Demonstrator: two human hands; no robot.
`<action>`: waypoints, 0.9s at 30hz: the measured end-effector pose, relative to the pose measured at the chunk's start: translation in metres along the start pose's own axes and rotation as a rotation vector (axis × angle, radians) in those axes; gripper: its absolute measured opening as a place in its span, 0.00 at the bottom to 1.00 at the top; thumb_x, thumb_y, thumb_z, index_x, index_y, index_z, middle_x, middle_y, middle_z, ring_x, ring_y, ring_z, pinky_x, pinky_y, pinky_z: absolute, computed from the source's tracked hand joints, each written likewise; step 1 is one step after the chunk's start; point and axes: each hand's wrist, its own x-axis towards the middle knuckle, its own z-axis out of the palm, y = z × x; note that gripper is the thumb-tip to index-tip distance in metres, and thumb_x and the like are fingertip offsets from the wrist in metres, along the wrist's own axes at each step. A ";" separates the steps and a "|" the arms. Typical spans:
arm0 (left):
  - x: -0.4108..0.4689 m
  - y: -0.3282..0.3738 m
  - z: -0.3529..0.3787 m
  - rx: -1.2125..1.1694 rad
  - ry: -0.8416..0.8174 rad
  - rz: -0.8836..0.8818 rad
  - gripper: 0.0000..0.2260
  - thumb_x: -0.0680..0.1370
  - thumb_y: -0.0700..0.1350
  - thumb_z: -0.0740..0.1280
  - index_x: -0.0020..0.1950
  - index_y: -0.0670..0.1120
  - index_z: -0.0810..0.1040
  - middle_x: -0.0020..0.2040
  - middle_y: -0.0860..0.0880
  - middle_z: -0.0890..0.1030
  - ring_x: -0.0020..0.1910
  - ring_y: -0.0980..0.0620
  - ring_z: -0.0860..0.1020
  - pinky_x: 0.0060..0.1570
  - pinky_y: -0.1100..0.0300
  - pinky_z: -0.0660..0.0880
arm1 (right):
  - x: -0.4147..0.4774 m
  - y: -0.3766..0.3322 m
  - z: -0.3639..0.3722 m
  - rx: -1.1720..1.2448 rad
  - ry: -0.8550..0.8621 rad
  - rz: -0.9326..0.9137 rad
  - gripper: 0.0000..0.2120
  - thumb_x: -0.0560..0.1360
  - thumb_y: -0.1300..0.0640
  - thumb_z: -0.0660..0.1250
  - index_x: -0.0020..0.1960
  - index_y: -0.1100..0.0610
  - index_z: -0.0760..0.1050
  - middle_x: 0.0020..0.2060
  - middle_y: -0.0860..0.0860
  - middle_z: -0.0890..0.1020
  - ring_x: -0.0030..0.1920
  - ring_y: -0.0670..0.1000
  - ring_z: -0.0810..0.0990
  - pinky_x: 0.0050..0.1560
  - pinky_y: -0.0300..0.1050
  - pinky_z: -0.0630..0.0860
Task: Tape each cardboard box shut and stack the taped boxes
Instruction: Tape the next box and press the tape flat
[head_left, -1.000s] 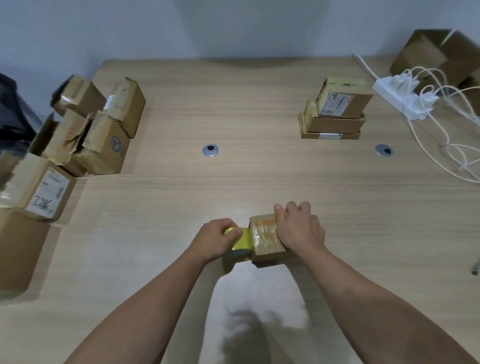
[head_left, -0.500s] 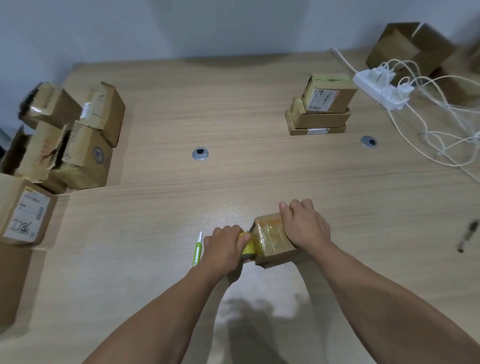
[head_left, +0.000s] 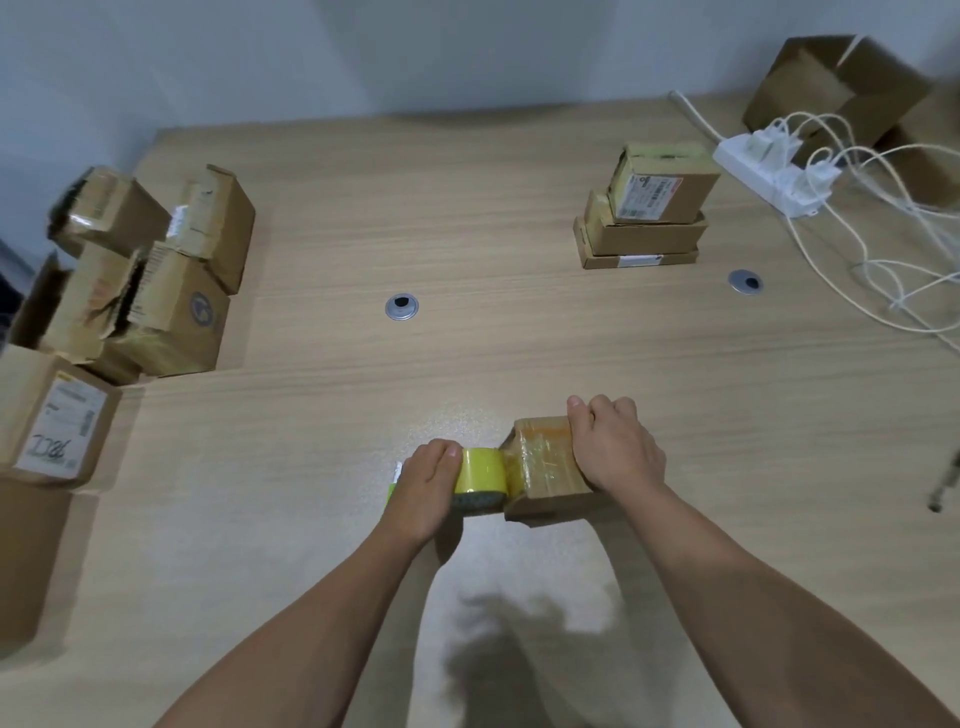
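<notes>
Two hands tape a small cardboard box (head_left: 545, 470) at the front middle of the bench (head_left: 519, 338).
A pile of loose boxes (head_left: 171, 312) sits far left. The left hand (head_left: 426, 491) has its fingers curled round a yellow tape roll (head_left: 480, 474), which touches the box's left end. The right hand (head_left: 615, 447) lies on the box top, fingers hooked over its far edge. A stack of three boxes (head_left: 649, 228) stands back right.

The table (head_left: 519, 171) looked like pale wood-grain laminate, mostly matt. Near its front edge the small box (head_left: 545, 467) was brown cardboard under glossy, wrinkled clear tape, and the tape roll (head_left: 480, 475) shone smooth yellow. The grommet (head_left: 401, 306) looked metallic, the power strip (head_left: 769, 171) white plastic. The left-edge boxes (head_left: 176, 322) were matt cardboard, torn rough.
</notes>
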 end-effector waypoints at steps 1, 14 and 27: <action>-0.001 -0.003 -0.003 -0.019 0.010 -0.008 0.14 0.85 0.52 0.54 0.58 0.50 0.78 0.57 0.52 0.77 0.59 0.51 0.74 0.56 0.56 0.68 | -0.001 0.000 0.000 0.000 0.002 -0.003 0.28 0.83 0.36 0.42 0.63 0.52 0.72 0.64 0.53 0.70 0.58 0.60 0.76 0.54 0.52 0.68; -0.020 -0.058 -0.041 0.605 -0.005 -0.442 0.15 0.76 0.50 0.69 0.53 0.45 0.67 0.47 0.46 0.75 0.44 0.46 0.76 0.40 0.55 0.71 | -0.007 -0.002 0.003 -0.013 0.025 -0.023 0.27 0.82 0.36 0.42 0.60 0.52 0.73 0.62 0.53 0.71 0.57 0.60 0.76 0.53 0.52 0.67; 0.003 -0.032 -0.076 0.637 0.047 -0.052 0.09 0.77 0.49 0.59 0.50 0.45 0.74 0.45 0.44 0.77 0.45 0.42 0.75 0.42 0.53 0.69 | -0.007 -0.004 0.003 -0.022 0.021 -0.032 0.29 0.83 0.36 0.42 0.63 0.52 0.73 0.63 0.54 0.71 0.58 0.60 0.75 0.53 0.52 0.69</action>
